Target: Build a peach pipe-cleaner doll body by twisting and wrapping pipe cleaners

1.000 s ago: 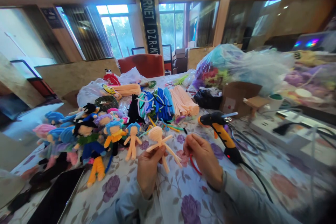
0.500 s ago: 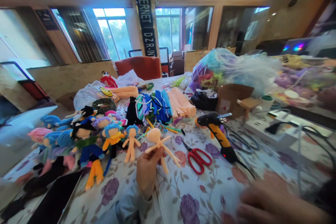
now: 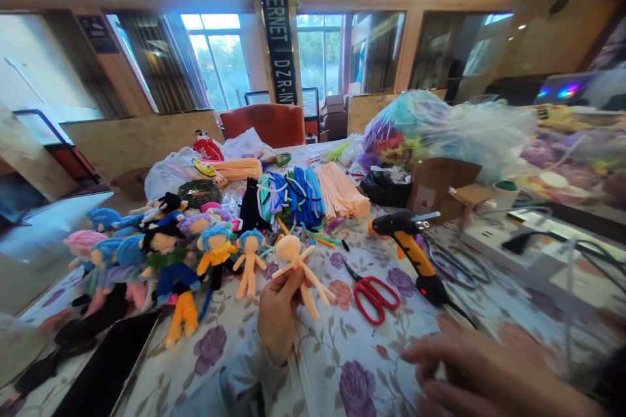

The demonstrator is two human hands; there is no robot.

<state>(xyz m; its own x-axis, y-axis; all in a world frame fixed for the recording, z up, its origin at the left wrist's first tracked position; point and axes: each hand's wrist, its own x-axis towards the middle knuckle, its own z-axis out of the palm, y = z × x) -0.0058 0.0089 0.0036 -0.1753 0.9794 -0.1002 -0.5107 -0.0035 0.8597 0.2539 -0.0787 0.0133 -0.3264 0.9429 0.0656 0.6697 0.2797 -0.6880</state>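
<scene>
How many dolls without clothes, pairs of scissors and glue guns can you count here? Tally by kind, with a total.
Unclothed dolls: 2 (bald doll, blue-haired doll)
Scissors: 1
Glue gun: 1
Total: 4
The heaped dolls overlap, so any unclothed ones hidden there are not counted.

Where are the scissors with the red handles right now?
In the head view, the red-handled scissors lie right of centre on the flowered tablecloth, between the bare doll in the left hand and the yellow-and-black glue gun.
</scene>
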